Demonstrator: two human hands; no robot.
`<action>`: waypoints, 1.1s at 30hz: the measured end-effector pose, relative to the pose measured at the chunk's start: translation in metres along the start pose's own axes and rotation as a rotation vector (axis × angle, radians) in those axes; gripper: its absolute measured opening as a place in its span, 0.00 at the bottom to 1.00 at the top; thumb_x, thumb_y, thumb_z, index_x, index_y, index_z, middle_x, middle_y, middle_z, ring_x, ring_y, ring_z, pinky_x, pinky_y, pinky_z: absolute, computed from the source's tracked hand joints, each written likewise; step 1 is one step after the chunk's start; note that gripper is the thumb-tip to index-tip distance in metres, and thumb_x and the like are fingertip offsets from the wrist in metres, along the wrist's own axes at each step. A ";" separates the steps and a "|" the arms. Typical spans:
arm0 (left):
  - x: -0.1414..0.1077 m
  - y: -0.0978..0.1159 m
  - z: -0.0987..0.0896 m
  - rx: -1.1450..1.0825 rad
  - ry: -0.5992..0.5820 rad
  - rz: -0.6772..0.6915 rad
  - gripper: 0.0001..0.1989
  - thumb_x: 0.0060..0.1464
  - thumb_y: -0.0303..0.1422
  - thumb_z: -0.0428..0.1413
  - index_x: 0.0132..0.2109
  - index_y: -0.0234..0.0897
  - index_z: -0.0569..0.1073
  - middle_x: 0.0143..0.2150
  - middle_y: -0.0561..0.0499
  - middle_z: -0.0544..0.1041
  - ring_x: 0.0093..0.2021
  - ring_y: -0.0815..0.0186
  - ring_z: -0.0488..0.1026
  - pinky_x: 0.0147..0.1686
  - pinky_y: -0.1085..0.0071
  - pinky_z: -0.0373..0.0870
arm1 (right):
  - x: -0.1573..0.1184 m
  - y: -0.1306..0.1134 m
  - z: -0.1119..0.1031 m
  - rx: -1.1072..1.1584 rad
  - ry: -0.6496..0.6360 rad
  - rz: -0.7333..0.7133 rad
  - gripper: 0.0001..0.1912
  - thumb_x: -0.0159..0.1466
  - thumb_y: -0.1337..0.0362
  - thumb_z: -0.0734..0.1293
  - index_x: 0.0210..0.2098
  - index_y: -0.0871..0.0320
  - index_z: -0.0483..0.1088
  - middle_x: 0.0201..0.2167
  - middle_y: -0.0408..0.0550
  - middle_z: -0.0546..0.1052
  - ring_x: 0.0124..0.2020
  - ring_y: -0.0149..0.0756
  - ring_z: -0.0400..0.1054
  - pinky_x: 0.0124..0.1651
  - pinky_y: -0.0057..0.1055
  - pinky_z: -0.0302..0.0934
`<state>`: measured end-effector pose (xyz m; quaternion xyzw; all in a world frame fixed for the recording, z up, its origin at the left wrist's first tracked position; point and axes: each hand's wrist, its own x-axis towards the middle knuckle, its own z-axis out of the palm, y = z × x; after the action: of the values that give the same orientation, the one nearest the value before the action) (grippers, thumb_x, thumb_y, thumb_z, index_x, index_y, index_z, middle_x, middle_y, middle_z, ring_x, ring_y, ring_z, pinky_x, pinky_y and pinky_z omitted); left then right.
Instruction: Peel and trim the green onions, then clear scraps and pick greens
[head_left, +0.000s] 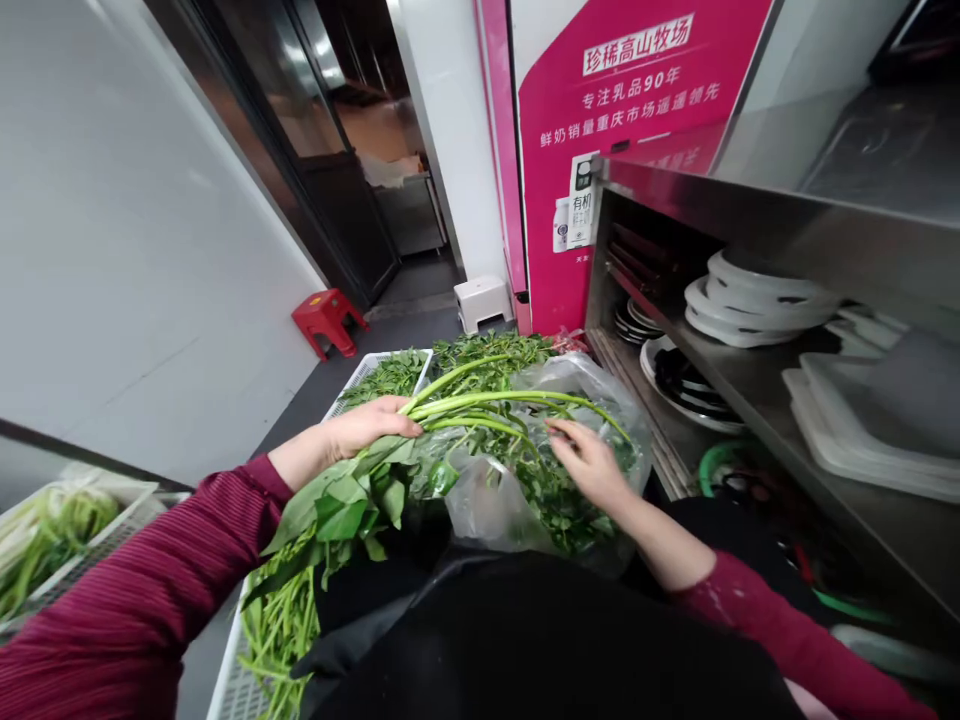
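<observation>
My left hand (373, 428) is closed around a bunch of long-stemmed leafy greens (487, 400). Their pale green stems reach right and bend down at the ends, while broad leaves (349, 505) hang below my wrist. My right hand (592, 462) is just under the stem ends, fingertips drawn together; anything small between them cannot be made out. Beneath both hands, a clear plastic bag (487, 500) lies open with more greens (559, 500) in it. By my left knee, cut stems (281, 630) fill a white basket (225, 675).
A second white basket (424, 372) of leaves stands ahead. Far left, a crate (131, 520) holds long pale vegetables. A red stool (328, 318) and a white stool (484, 300) stand near the doorway. Metal shelving (705, 350) with stacked plates (750, 300) borders my right side.
</observation>
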<state>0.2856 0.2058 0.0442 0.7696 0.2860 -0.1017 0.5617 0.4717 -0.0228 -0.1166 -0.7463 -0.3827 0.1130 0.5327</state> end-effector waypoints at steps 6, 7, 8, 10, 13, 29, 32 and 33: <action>0.012 0.005 0.043 0.009 -0.051 0.076 0.11 0.38 0.33 0.58 0.32 0.33 0.70 0.26 0.54 0.71 0.26 0.72 0.65 0.27 0.76 0.63 | 0.041 -0.024 0.039 -0.049 -0.126 -0.010 0.25 0.65 0.51 0.50 0.33 0.60 0.72 0.33 0.52 0.75 0.38 0.40 0.67 0.45 0.34 0.59; 0.010 0.008 0.044 0.011 -0.056 0.082 0.11 0.38 0.32 0.58 0.32 0.33 0.70 0.26 0.55 0.70 0.26 0.72 0.65 0.28 0.76 0.63 | 0.045 -0.015 0.039 -0.182 -0.077 -0.020 0.24 0.66 0.53 0.51 0.32 0.61 0.71 0.33 0.54 0.74 0.39 0.41 0.67 0.46 0.35 0.58; 0.006 0.009 0.042 0.018 -0.060 0.086 0.11 0.38 0.32 0.58 0.33 0.33 0.70 0.26 0.55 0.70 0.26 0.72 0.65 0.28 0.76 0.63 | 0.047 -0.003 0.037 -0.322 -0.063 -0.007 0.22 0.66 0.55 0.52 0.32 0.62 0.71 0.34 0.56 0.74 0.40 0.41 0.67 0.47 0.35 0.57; -0.003 0.012 0.031 0.018 -0.050 0.084 0.10 0.39 0.31 0.58 0.33 0.33 0.70 0.26 0.56 0.70 0.26 0.73 0.65 0.27 0.77 0.63 | 0.045 0.029 0.030 -0.555 -0.151 0.098 0.20 0.66 0.58 0.53 0.33 0.62 0.72 0.36 0.60 0.74 0.42 0.42 0.67 0.47 0.35 0.57; -0.015 0.011 0.011 -0.079 0.017 0.025 0.11 0.40 0.31 0.59 0.34 0.33 0.70 0.25 0.56 0.71 0.23 0.73 0.66 0.24 0.77 0.64 | 0.029 0.066 0.020 -0.678 -0.336 0.290 0.15 0.64 0.62 0.56 0.34 0.61 0.73 0.35 0.59 0.75 0.39 0.43 0.69 0.41 0.35 0.59; 0.012 -0.005 0.064 -0.165 0.074 0.088 0.12 0.37 0.33 0.59 0.31 0.33 0.68 0.25 0.54 0.69 0.25 0.72 0.64 0.27 0.74 0.61 | 0.025 0.003 0.042 0.440 -0.131 0.256 0.33 0.55 0.50 0.64 0.56 0.60 0.60 0.50 0.54 0.71 0.50 0.40 0.66 0.53 0.37 0.58; 0.011 -0.003 0.075 -0.040 0.055 0.147 0.12 0.39 0.34 0.57 0.32 0.33 0.68 0.26 0.55 0.67 0.28 0.70 0.63 0.30 0.74 0.60 | 0.035 0.012 0.051 0.170 -0.039 0.264 0.25 0.59 0.56 0.61 0.54 0.59 0.62 0.48 0.56 0.72 0.52 0.43 0.64 0.54 0.40 0.56; 0.009 -0.002 0.076 0.002 0.061 0.158 0.11 0.40 0.35 0.56 0.32 0.33 0.67 0.26 0.55 0.66 0.28 0.70 0.62 0.30 0.74 0.60 | 0.035 0.016 0.053 0.005 -0.052 0.288 0.23 0.61 0.59 0.59 0.54 0.61 0.63 0.48 0.59 0.72 0.52 0.45 0.64 0.54 0.40 0.55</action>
<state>0.3050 0.1386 0.0119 0.7930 0.2412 -0.0337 0.5584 0.4724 0.0362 -0.1438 -0.7890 -0.2848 0.2084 0.5028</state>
